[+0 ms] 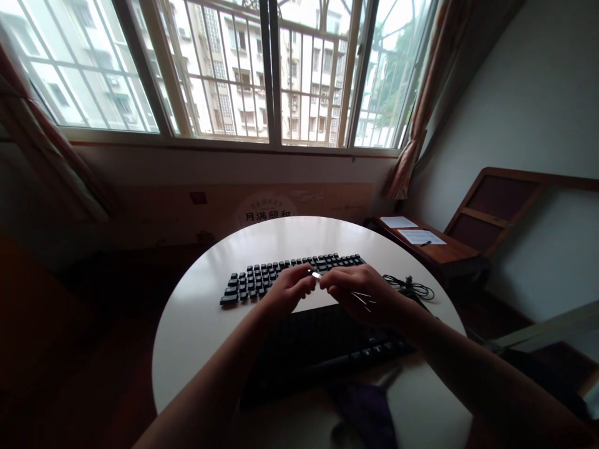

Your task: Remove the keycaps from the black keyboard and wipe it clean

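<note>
Over the middle of the table, my left hand [292,288] is closed in a pinch, its fingertips at one end of a small object [317,275] with a bright, pale side and a dark end. My right hand [360,290] is closed, with its fingertips at the other end of that object. Thin shiny wires [364,300] stick out under the right hand's fingers, likely part of a wire keycap puller. Below both hands lies a black keyboard [322,340], mostly in shadow. Behind them, loose black keycaps [253,284] stand in rows, partly hidden by my hands.
The round white table [187,337] carries everything. A coiled black cable [414,287] lies at its right side. Something purple [365,408], perhaps cloth, is at the near edge. A wooden chair [435,249] with papers stands at right, beneath barred windows [271,75].
</note>
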A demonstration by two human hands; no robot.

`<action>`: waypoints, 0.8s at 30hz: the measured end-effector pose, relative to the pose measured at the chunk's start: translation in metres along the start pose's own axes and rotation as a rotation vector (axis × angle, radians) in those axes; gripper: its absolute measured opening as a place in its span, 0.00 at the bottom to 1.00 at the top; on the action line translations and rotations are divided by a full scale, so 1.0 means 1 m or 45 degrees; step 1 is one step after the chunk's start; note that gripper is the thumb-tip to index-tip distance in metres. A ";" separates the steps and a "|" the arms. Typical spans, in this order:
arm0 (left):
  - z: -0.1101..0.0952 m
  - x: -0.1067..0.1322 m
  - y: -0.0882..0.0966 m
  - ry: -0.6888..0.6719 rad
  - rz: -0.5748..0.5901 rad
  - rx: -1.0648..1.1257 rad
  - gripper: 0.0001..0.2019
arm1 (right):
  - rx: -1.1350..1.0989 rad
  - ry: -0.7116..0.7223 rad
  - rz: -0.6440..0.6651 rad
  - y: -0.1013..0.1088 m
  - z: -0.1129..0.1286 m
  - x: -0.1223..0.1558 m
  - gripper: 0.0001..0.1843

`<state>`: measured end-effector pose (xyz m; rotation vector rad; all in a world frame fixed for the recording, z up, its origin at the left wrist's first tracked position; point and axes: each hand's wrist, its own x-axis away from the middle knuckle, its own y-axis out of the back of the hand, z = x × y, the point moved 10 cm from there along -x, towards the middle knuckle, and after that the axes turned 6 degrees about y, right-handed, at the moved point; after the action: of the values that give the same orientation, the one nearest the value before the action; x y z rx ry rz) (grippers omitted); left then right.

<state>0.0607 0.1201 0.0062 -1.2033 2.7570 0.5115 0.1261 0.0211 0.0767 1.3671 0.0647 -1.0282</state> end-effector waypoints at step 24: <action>0.030 -0.012 0.016 0.071 -0.124 0.166 0.14 | 0.159 -0.019 0.086 -0.017 -0.051 -0.035 0.13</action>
<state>0.0561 0.1487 -0.0157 -1.3309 2.7116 0.2879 0.1209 0.0845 0.0704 1.4651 -0.0570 -0.9992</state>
